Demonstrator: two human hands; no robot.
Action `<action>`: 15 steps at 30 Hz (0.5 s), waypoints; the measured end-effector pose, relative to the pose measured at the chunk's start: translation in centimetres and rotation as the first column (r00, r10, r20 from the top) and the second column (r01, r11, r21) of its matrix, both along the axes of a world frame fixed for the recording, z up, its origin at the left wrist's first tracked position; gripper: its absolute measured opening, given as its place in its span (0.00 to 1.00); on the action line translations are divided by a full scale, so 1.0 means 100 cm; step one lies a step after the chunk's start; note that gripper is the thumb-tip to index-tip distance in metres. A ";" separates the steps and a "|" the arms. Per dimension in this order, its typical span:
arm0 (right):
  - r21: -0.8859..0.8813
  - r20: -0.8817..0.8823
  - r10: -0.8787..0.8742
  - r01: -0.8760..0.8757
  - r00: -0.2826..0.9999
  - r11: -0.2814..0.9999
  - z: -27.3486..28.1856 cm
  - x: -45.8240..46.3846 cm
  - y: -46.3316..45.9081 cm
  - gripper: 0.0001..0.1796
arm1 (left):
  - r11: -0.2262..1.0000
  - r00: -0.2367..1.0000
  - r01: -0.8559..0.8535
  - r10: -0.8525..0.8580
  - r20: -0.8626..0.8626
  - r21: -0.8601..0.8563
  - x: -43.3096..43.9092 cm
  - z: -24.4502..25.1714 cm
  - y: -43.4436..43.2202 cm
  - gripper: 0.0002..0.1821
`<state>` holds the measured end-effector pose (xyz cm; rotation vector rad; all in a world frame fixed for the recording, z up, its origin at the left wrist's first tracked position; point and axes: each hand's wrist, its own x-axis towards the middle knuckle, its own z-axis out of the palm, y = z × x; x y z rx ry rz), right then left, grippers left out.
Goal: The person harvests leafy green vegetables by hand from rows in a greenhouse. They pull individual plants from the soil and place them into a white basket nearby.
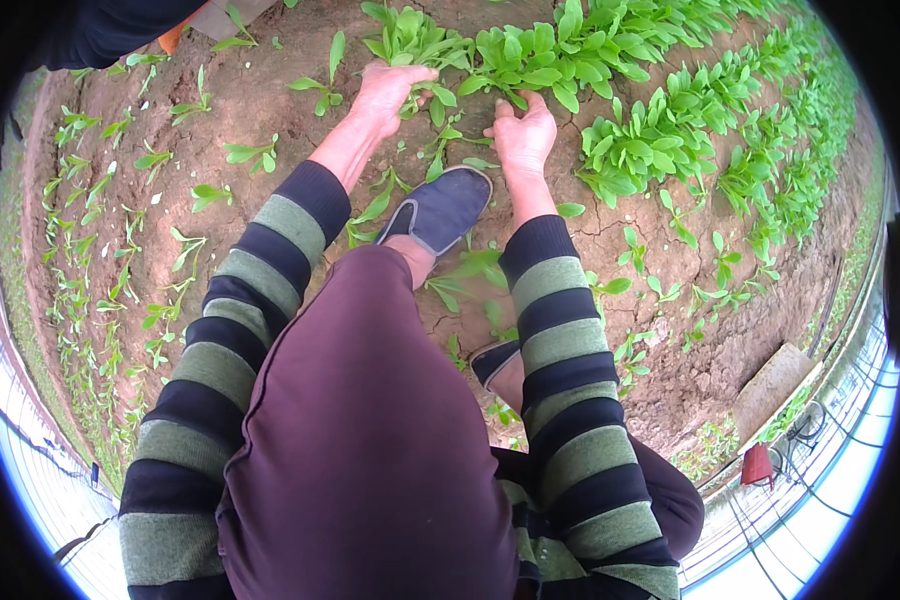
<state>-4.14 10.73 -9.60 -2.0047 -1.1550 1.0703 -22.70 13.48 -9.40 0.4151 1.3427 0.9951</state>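
My left hand [391, 88] is closed around a bunch of leafy green seedlings [414, 34], whose leaves fan out beyond the fingers. To its right, my right hand [525, 136] reaches low into the near end of a dense row of leafy green plants [529, 56]. Its thumb and forefinger touch the base of the plants there. Leaves cover the fingertips, so whether they pinch a stem cannot be told. A few loose-looking seedlings [446, 139] lie on the soil between my hands, just past my dark slip-on shoe [450, 202].
Cracked brown soil [270, 202] surrounds me, with spaced small seedlings [247, 152] on the left. Another dense row of plants [645, 150] runs to the right. A person's dark sleeve [120, 26] shows at upper left. A flat slab [776, 386] and a red object [757, 465] lie at lower right.
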 end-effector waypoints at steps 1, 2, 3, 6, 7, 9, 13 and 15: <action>0.008 0.089 0.016 -0.017 0.996 1.000 0.000 -0.001 0.003 0.18 | 1.000 1.000 0.014 -0.014 -0.004 0.024 0.003 -0.001 0.002 0.09; 0.013 0.188 0.036 -0.039 0.982 0.999 0.001 -0.003 0.006 0.18 | 0.999 0.999 0.026 -0.026 -0.025 0.024 0.006 -0.001 0.005 0.09; 0.016 0.284 0.054 -0.061 0.957 0.998 0.002 -0.005 0.008 0.18 | 0.999 0.998 0.041 -0.040 -0.052 0.023 0.008 -0.001 0.007 0.10; -0.039 0.422 0.091 -0.082 0.902 0.996 0.006 -0.010 0.012 0.19 | 0.998 0.994 0.055 -0.052 -0.096 0.026 0.012 0.001 0.012 0.12; -0.041 0.448 0.089 -0.079 0.890 0.996 0.007 -0.012 0.013 0.18 | 0.998 0.991 0.060 -0.057 -0.118 0.020 0.013 0.000 0.013 0.12; -0.025 0.498 0.077 -0.074 0.864 0.997 0.008 -0.013 0.014 0.16 | 0.995 0.987 0.099 -0.096 -0.125 0.024 0.015 -0.001 0.014 0.12; 0.039 0.511 0.086 -0.123 0.856 0.992 0.003 -0.009 0.017 0.14 | 0.996 0.980 0.088 -0.084 -0.183 0.017 0.021 -0.006 0.019 0.13; 0.076 0.507 0.096 -0.155 0.857 0.985 -0.003 -0.005 0.019 0.14 | 0.994 0.974 0.103 -0.093 -0.205 0.036 0.022 -0.009 0.021 0.13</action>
